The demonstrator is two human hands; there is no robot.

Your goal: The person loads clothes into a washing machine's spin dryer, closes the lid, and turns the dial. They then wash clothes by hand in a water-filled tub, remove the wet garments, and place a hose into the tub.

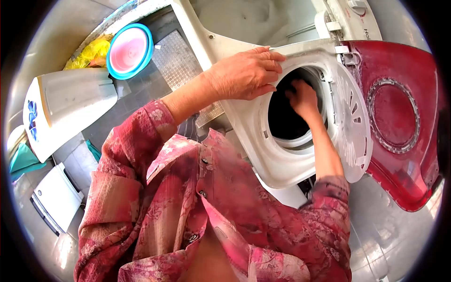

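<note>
A twin-tub washing machine stands before me, its round spin tub uncovered. My left hand rests on the machine's top edge by the spin tub, fingers stretched out and holding nothing. Down inside the tub is my right hand, its fingers bent against the black interior. Whether dark cloth lies there is too dark to tell, and the fingertips are partly lost in it. A white slotted inner lid is swung out to the right, beside the raised red outer lid.
Cloudy water fills the wash tub at the top. Off to the left are a pink basin with a blue rim, a yellow plastic bag and a white bin-like container. A grey mat lies on the tiled floor.
</note>
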